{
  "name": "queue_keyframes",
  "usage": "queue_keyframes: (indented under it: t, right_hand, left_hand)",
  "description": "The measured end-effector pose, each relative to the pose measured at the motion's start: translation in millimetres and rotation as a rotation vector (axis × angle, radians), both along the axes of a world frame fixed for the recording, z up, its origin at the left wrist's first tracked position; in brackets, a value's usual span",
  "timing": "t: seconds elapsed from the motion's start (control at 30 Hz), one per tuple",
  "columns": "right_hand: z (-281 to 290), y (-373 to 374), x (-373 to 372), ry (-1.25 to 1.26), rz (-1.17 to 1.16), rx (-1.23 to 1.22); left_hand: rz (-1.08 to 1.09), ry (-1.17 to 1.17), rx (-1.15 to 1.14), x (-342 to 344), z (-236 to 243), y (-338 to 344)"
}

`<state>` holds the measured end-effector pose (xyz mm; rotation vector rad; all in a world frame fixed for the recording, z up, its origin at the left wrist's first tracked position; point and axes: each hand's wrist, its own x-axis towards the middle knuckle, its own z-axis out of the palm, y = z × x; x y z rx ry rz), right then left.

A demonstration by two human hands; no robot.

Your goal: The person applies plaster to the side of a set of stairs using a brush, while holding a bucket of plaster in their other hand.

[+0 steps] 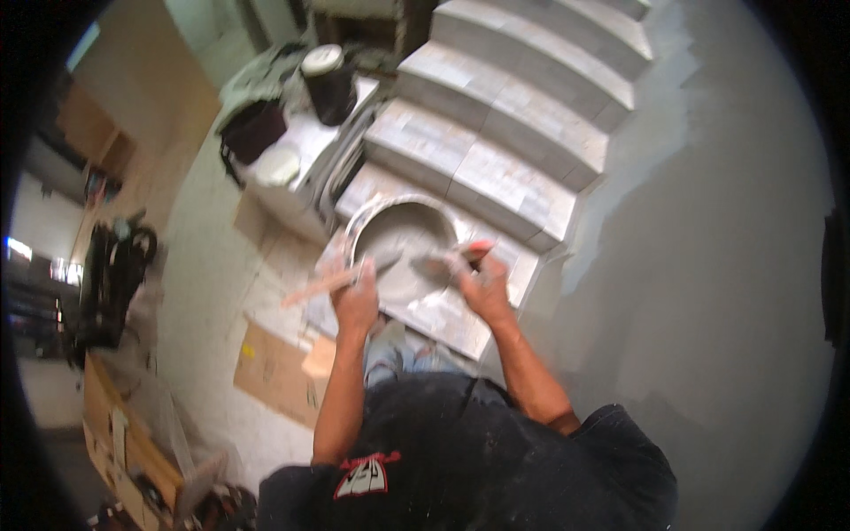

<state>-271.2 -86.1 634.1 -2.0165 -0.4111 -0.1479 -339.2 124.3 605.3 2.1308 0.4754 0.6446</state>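
A round white-rimmed bucket (351, 232) of grey wet plaster stands in front of me on the lowest step. Closed around a long, pale, flat tool is my left hand (356, 296), at the bucket's near left rim; the tool's dark grey end points over the plaster, and blur hides its exact kind. My right hand (485, 285) grips a trowel (434, 265) with a red handle at the right rim. Its grey, plaster-smeared blade reaches over the bucket toward the left-hand tool. Whether the two tools touch, I cannot tell.
Tiled curved stairs (496, 115) climb away toward the upper right, beside a grey plastered wall (708, 265). Left of them, a white-topped stand (310, 142) carries dark buckets and a white lid. Flat cardboard (276, 372) lies on the floor, with a dark machine (115, 274) farther left.
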Motion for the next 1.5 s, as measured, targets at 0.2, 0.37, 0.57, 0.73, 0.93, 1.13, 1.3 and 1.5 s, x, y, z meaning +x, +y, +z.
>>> queue_keyframes:
  t: [0.2,0.37,0.57,0.73,0.93,1.13,1.3,1.5]
  right_hand:
    - [24.8,9.1,1.7,-0.081,0.077,-0.015]
    - [14.0,4.9,-4.3,-0.035,0.024,0.143]
    - [30.9,11.9,-13.1,-0.046,-0.019,0.089]
    - [28.4,4.5,-17.6,0.035,-0.069,0.117]
    - [13.7,-19.0,-10.2,0.113,-0.243,0.296]
    - [-1.1,-24.1,-0.4,0.309,-0.340,0.569]
    - [-38.3,-81.8,20.0,0.400,-0.176,0.836]
    - [-48.5,-88.9,19.0,0.622,-0.137,0.894]
  left_hand:
    - [0.040,-0.013,-0.032,2.4,16.0,7.3]
    - [-0.012,0.049,-0.177,7.8,14.9,-2.0]
    - [-0.036,-0.086,-0.149,7.2,-1.4,8.8]
    - [-0.054,-0.077,-0.163,7.4,3.0,-1.0]
    - [-0.098,-0.070,-0.222,11.1,0.0,-13.0]
    - [-0.127,0.002,-0.064,-3.8,-118.6,15.0]
    - [-0.106,0.134,-0.345,5.3,-27.2,-28.1]
    - [0.006,0.204,-0.338,-23.7,-53.6,-25.8]
